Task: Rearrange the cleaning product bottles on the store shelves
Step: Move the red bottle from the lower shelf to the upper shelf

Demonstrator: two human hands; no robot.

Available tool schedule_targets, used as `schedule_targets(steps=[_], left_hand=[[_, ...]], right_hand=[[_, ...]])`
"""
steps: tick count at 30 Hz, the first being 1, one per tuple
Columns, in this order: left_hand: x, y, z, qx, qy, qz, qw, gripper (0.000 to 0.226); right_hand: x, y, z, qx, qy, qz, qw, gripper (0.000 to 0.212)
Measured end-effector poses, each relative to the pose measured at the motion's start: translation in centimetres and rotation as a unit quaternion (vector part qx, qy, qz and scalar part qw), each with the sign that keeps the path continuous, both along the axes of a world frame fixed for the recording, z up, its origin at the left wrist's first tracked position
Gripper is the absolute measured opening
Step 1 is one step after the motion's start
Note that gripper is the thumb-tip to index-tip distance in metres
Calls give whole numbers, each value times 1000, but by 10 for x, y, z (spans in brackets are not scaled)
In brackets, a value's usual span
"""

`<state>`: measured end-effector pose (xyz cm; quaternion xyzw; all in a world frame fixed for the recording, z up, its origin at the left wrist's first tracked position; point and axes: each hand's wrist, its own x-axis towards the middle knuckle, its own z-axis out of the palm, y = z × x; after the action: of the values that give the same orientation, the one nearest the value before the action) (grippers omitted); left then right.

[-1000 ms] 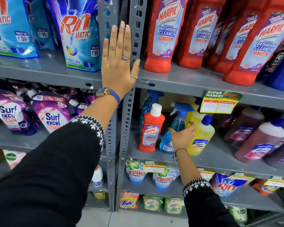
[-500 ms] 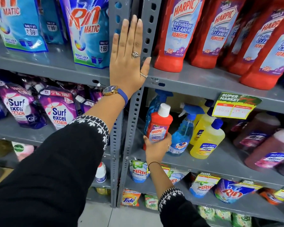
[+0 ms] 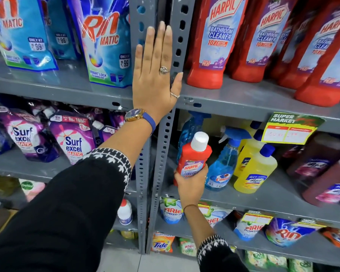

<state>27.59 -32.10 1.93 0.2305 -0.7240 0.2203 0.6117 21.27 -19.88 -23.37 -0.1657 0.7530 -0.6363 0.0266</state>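
My right hand [image 3: 192,183] grips the lower body of a small red Harpic bottle [image 3: 194,156] with a white cap, tilted slightly, at the left end of the middle right shelf [image 3: 279,195]. My left hand [image 3: 155,75] lies flat, fingers spread, against the grey shelf upright [image 3: 165,134], holding nothing. Right of the small bottle stand a blue Colin spray bottle [image 3: 224,165] and two yellow bottles [image 3: 255,169]. Several large red Harpic bottles [image 3: 216,46] fill the upper right shelf.
Rin Matic pouches [image 3: 104,48] stand on the upper left shelf and Surf Excel pouches [image 3: 71,142] below them. Dark maroon bottles [image 3: 326,173] sit at the far right of the middle shelf. A yellow price tag [image 3: 290,128] hangs above. Ariel and Rin packs [image 3: 249,228] fill lower shelves.
My right hand left the yellow bottle, moved left and took hold of the small red Harpic bottle, which is now lifted and tilted. My left hand stays flat on the upright.
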Motion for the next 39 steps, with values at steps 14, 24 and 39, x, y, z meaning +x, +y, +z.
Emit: schedule_targets(steps=[14, 24, 39], left_hand=[[4, 7, 2, 34, -26, -22, 999, 66], [1, 2, -1, 46, -22, -51, 997, 67], [0, -1, -2, 41, -25, -52, 998, 69]], right_hand=[[31, 51, 183, -222, 135, 60, 964, 85], [-3, 42, 295, -300, 163, -33, 939, 85], [-89, 4, 316, -40, 242, -202, 948, 106]])
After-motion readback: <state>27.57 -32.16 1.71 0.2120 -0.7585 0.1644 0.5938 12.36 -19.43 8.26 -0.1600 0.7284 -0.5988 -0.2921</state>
